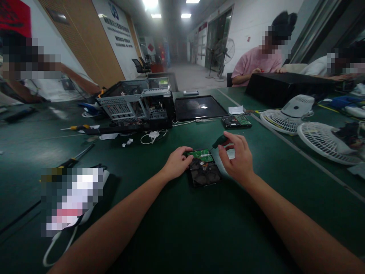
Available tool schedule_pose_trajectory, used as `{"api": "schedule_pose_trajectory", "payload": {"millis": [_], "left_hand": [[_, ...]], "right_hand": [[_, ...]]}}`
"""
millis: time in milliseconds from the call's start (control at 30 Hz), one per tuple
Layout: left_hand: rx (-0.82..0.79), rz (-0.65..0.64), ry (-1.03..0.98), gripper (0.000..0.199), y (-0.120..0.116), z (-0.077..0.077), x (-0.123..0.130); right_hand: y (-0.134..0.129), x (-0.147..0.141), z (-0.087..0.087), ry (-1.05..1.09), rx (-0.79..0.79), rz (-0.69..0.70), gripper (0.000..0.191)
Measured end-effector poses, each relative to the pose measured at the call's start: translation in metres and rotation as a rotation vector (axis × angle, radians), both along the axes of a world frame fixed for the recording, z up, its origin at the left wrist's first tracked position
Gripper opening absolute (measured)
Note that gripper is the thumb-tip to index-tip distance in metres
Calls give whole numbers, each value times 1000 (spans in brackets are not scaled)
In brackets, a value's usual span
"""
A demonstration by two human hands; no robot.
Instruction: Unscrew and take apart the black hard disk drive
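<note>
L hand (177, 163) low, fingers clamped on L edge of hard drive (204, 174), flat on desk (171, 232), centre. R hand (238, 156) raised just R, fingers pinching tilted screwdriver (219, 142). Beyond: 2nd HDD (236, 121) R, open PC case (122, 110) L.

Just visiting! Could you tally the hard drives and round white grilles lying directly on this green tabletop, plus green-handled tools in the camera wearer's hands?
Hard drives: 2 (nearer drive, touched by the left hand; farther drive)
Round white grilles: 2 (farther grille; nearer grille)
Green-handled tools: 1 (green-handled tool in the right hand)
Total: 5
</note>
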State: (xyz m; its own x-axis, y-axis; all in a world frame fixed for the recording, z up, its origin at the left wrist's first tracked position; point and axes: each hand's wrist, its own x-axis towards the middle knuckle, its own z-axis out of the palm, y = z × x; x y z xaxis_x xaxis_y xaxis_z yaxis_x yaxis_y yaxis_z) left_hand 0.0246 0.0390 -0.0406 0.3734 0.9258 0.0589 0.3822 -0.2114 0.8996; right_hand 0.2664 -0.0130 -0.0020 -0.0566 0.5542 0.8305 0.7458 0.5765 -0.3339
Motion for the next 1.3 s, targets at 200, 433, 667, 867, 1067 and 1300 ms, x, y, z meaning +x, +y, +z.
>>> {"api": "schedule_pose_trajectory", "payload": {"millis": [200,433,667,867,1067,1300], "left_hand": [[4,7,1,37,0,0,0],[-4,1,-16,38,-1,2,0],[-2,-3,-2,39,0,2,0],[-5,-3,2,39,1,-1,-1],[6,-11,-2,38,1,-2,-1],[7,-11,5,38,2,-3,-1]], "right_hand": [[0,0,0,2,-7,-23,54],[1,0,1,0,26,-37,50],[0,0,3,-6,65,-63,44],[0,1,3,21,61,-56,42],[3,1,-3,30,24,-17,46],[2,1,-1,33,44,-50,42]]}}
